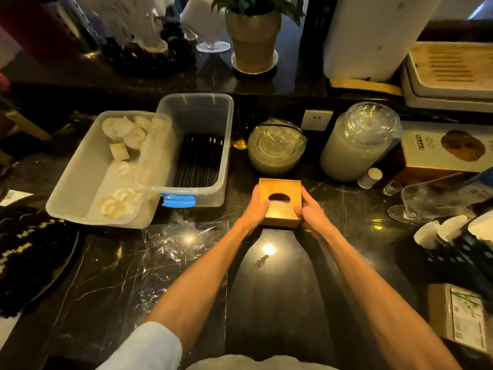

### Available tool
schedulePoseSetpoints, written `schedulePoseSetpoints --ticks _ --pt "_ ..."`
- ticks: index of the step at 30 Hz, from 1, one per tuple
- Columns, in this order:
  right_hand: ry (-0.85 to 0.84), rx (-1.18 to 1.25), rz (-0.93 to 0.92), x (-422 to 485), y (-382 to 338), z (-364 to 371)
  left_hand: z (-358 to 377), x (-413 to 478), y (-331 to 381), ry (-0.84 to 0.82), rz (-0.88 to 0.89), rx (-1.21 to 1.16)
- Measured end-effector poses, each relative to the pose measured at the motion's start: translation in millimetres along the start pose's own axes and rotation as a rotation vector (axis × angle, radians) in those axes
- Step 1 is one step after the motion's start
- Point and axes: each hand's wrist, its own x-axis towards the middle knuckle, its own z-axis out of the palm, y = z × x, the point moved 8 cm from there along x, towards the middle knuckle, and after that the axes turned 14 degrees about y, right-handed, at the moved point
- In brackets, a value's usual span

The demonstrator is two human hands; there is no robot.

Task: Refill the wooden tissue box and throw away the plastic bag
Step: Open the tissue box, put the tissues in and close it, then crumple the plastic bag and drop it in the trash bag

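Wooden tissue box (pixel 280 201): on the dark marble desk (pixel 280 289), centre, lid on, white visible through the oval slot. Left hand (pixel 256 210) and right hand (pixel 312 213) clasp its sides. Step: handling the box. Next, likely: lift lid. Plastic bag: not identifiable.

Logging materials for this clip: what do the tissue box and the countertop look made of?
Tissue box: apparently wood, smooth satin finish, warm tan with a cut oval slot. Countertop: likely polished black marble or similar stone, with white veins and mirror-like lamp reflections.
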Motion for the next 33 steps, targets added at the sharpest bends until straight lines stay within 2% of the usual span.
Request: schedulePoseSetpoints --ticks 4,7,9,10,11,13,14,15,17,20,26,31,33 --pt "0.048 -0.033 -0.012 -5.8 -7.6 -0.8 2.5 -4.8 -4.1 -0.082 -0.037 0.0" --pt "0.398 -0.145 -0.163 -29.0 -28.3 -19.8 -29.1 -18.9 -4.2 -0.109 -0.018 0.089" --pt "0.57 -0.109 -0.254 -59.8 -32.6 -17.5 -80.4 -33.5 -20.3 -0.037 0.033 0.083" --pt "0.555 -0.11 -0.241 -71.8 -25.3 -3.9 -114.0 -45.8 -34.5 0.035 0.023 0.049" --pt "0.464 -0.107 -0.177 -80.8 -10.4 18.3 -152.2 -58.9 -53.3 0.143 0.016 0.062" --pt "0.178 -0.091 0.036 -101.5 31.8 76.7 -234.5 -85.4 -97.1 0.454 0.007 0.236" --pt "0.081 -0.113 0.131 -115.2 51.3 101.2 -269.1 -99.2 -119.0 0.567 -0.014 0.354" --pt "0.024 -0.148 0.202 -128.3 68.7 119.5 -293.7 -112.4 -141.2 0.61 -0.081 0.444" --pt "-0.016 -0.195 0.277 -147.5 96.3 145.5 -318.1 -132.2 -185.0 0.553 -0.278 0.476" --pt "-0.025 -0.194 0.314 -166.5 111.2 173.7 -317.6 -151.3 -216.0 0.413 -0.413 0.143" --pt "0.014 -0.079 0.312 -183.7 101.3 193.6 -319.6 -162.3 -224.7 0.345 -0.315 -0.066" --pt "0.112 0.015 0.163 -173.9 82.2 150.9 -318.9 -164.6 -215.8 0.384 -0.302 -0.277" --pt "0.07 0.119 0.159 -177.2 82.2 130.2 -301.9 -162.2 -204.1 0.272 -0.308 -0.397"
